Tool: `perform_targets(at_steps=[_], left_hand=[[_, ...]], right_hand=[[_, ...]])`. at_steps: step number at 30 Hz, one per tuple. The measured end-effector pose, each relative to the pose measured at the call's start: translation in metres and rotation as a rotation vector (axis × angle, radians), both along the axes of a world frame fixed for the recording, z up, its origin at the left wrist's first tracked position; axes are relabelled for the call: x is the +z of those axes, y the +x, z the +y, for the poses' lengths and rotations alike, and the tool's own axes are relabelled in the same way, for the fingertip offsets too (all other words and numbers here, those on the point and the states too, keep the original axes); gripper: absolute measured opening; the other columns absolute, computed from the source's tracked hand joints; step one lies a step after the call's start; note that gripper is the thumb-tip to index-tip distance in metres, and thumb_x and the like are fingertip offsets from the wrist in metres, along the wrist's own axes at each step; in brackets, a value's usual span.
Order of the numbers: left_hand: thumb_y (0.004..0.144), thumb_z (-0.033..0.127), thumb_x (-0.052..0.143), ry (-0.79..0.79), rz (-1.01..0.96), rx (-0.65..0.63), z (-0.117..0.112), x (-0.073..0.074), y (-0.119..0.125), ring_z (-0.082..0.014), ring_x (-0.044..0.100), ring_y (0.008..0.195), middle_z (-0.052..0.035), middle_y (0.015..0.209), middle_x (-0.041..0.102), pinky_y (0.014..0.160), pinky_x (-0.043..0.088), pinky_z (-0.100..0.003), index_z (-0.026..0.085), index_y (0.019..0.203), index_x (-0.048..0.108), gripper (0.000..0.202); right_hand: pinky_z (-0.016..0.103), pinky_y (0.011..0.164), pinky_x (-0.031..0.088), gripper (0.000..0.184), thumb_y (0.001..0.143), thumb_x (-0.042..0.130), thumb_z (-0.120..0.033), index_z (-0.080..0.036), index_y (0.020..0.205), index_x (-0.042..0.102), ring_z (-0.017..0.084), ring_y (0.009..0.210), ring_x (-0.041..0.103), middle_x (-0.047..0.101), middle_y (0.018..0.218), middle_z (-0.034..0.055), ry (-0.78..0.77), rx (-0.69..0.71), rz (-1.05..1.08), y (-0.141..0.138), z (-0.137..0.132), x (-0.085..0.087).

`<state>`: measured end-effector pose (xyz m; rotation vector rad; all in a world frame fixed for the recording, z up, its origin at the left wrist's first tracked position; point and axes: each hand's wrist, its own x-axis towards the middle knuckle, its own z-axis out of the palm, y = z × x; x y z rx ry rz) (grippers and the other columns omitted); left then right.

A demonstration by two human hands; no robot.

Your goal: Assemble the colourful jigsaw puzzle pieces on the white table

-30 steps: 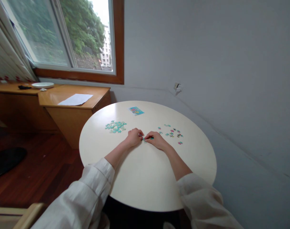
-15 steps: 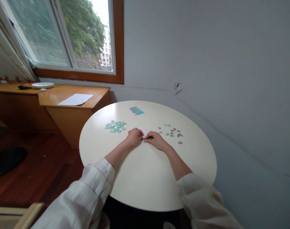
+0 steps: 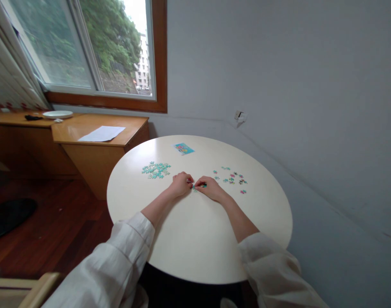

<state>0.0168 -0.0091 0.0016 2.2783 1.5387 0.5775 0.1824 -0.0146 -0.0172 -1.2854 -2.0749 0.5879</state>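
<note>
At the middle of the round white table, my left hand and my right hand almost meet over a few small joined jigsaw puzzle pieces. The fingers of both are closed on these pieces, which they largely cover. Beyond my left hand lies a heap of teal and pale green puzzle pieces. Past my right hand, several loose pieces with pink, yellow and dark patches are scattered. Farther back rests a blue picture card with a colourful print.
A wooden desk stands behind the table to the left, bearing a sheet of paper and a white plate. The wall runs close along the right side. A wooden chair part shows at the lower left.
</note>
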Motion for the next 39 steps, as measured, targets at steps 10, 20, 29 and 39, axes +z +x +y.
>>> perform_targets(at_steps=[10, 20, 29, 39], left_hand=[[0.075, 0.022, 0.057, 0.024, -0.002, -0.006, -0.001, 0.000, 0.001, -0.0192, 0.057, 0.094, -0.0065, 0.095, 0.064, 0.085, 0.043, -0.030, 0.020, 0.087, 0.069, 0.017], [0.073, 0.025, 0.061, 0.016, -0.003, 0.002, -0.003, 0.002, 0.002, -0.0191, 0.056, 0.096, -0.0061, 0.095, 0.064, 0.088, 0.041, -0.031, 0.021, 0.088, 0.069, 0.017], [0.075, 0.024, 0.059, 0.033, 0.025, -0.016, 0.001, -0.002, 0.001, -0.0198, 0.056, 0.099, -0.0055, 0.097, 0.065, 0.088, 0.042, -0.031, 0.021, 0.088, 0.069, 0.017], [0.075, 0.019, 0.057, 0.023, 0.021, -0.012, 0.003, -0.005, -0.001, -0.0198, 0.056, 0.099, -0.0060, 0.101, 0.063, 0.090, 0.041, -0.032, 0.021, 0.088, 0.069, 0.018]], right_hand=[[0.025, 0.060, 0.042, 0.008, 0.065, 0.058, -0.021, -0.016, 0.067, 0.064, 0.013, 0.060, 0.052, 0.059, 0.062, 0.0000, 0.016, -0.144, 0.193, 0.003, 0.007, -0.004], [0.024, 0.052, 0.039, 0.010, 0.063, 0.054, -0.025, -0.018, 0.064, 0.060, 0.012, 0.054, 0.048, 0.054, 0.055, -0.0015, 0.083, -0.314, 0.250, 0.008, 0.010, -0.003], [0.027, 0.057, 0.042, 0.012, 0.064, 0.053, -0.027, -0.018, 0.065, 0.061, 0.015, 0.058, 0.050, 0.058, 0.057, 0.0014, 0.190, -0.486, 0.290, 0.029, 0.018, 0.003], [0.033, 0.069, 0.044, 0.023, 0.068, 0.046, -0.021, -0.017, 0.076, 0.067, 0.019, 0.066, 0.056, 0.065, 0.069, 0.0051, 0.172, -0.760, 0.242, 0.070, 0.034, -0.014]])
